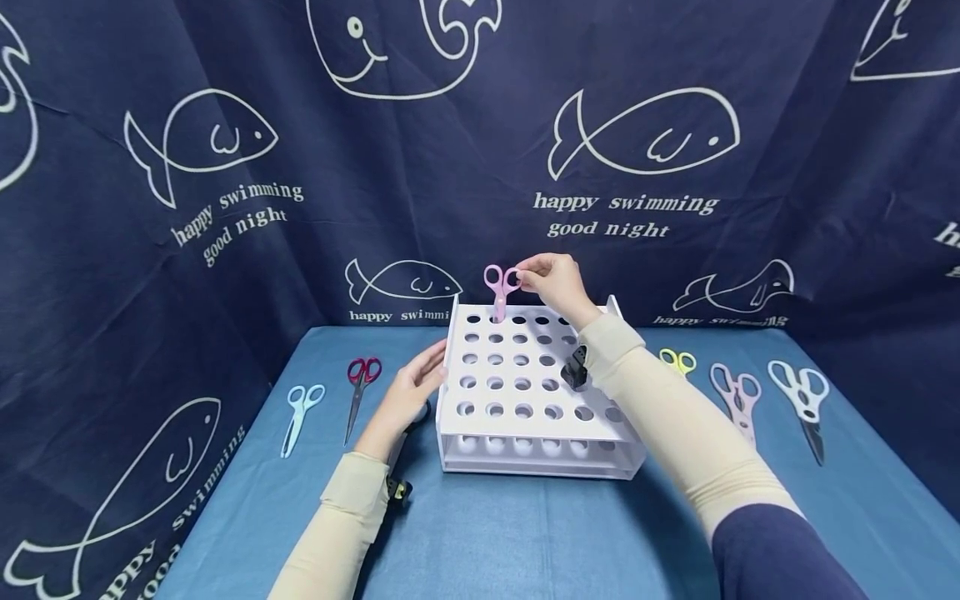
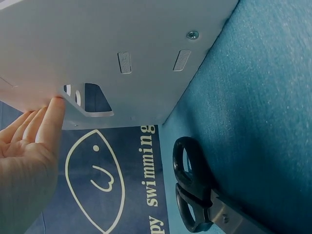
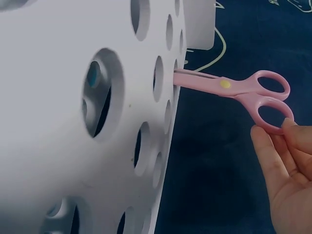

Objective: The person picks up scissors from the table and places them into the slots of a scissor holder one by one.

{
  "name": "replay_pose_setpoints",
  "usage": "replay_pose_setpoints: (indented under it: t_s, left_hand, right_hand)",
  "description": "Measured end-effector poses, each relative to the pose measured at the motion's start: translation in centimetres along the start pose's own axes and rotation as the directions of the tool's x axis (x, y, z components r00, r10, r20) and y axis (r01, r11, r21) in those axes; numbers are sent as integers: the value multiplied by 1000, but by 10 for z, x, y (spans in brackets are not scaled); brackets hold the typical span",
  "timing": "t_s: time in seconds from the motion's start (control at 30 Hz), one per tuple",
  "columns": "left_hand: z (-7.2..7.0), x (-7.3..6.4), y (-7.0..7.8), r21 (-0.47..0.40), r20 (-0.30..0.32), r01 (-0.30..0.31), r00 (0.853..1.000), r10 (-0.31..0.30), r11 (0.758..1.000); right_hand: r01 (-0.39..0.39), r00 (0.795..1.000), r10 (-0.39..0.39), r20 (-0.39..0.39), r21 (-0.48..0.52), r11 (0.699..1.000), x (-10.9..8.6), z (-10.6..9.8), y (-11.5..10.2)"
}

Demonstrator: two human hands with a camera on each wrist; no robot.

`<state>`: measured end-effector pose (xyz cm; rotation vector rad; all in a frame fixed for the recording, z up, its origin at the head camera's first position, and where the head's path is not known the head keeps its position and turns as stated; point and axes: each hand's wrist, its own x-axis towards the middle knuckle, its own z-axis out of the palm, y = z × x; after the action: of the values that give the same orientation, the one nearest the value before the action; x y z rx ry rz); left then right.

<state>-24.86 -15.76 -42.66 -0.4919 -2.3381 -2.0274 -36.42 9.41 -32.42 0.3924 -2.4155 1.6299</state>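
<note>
Pink scissors (image 3: 236,87) stand with their blades in a back-row hole of a white rack (image 1: 532,427) full of round holes. My right hand (image 1: 553,282) pinches one of their handle loops between thumb and fingers, as the right wrist view shows closely. The handles stick up above the rack, and the blade tips are hidden inside it. Fingers straight, my left hand (image 1: 408,390) touches the rack's left side wall (image 2: 141,29). Below that hand, black-handled scissors (image 2: 195,190) lie on the cloth beside the rack, mostly hidden by the arm in the head view.
Light-blue scissors (image 1: 302,410) and dark-red-handled scissors (image 1: 362,383) lie left of the rack. On the right lie yellow scissors (image 1: 678,360), pale pink scissors (image 1: 738,396) and white-handled scissors (image 1: 806,400). A dark fish-print curtain (image 1: 480,167) hangs behind the blue table (image 1: 525,533).
</note>
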Motion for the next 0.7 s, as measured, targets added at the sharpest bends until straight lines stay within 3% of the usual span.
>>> replay_pose_setpoints:
  t_s: [0.33,0.7]
  left_hand:
    - [-1,0,1,11,18,7,1000,-7,1000]
    - [-1,-1,2,-5,23,6,1000,-6,1000]
  right_hand:
    - [17,1000,-14,19,-133,991,0,2,6]
    - [37,999,-29,44,-209,977,-2,2,11]
